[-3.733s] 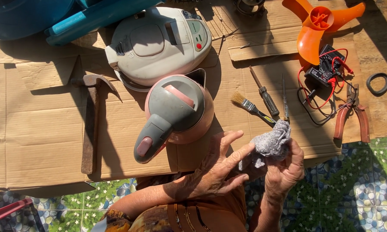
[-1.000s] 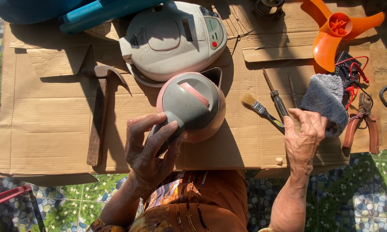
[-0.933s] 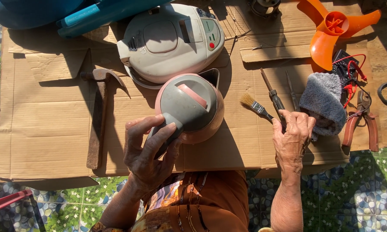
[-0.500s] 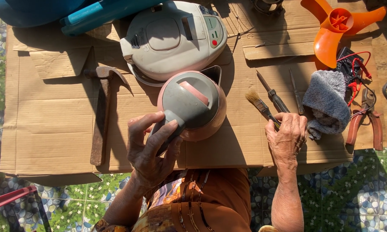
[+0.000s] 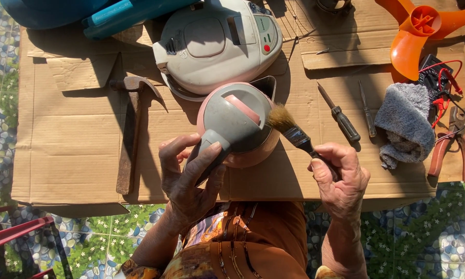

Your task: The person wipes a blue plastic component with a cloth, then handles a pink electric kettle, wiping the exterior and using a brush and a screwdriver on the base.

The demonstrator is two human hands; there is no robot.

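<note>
My left hand [image 5: 188,175] grips the grey handle of a pink and grey electric kettle [image 5: 237,121] that stands on flattened cardboard [image 5: 67,150]. My right hand [image 5: 341,178] holds a small paintbrush [image 5: 293,132] by its dark handle. The brush's tan bristles touch the right side of the kettle's lid. A grey cloth [image 5: 405,124] lies on the cardboard to the right of my right hand, apart from it.
A white rice cooker [image 5: 217,44] stands just behind the kettle. A hammer [image 5: 129,132] lies to the left. Two screwdrivers [image 5: 341,116], red-handled pliers [image 5: 457,144], a meter with red leads [image 5: 436,77] and an orange fan blade [image 5: 423,28] are at the right.
My right hand put the grey cloth down on the cardboard, picked up the paintbrush and brought its bristles to the kettle. My left hand took hold of the kettle's handle and stays there.
</note>
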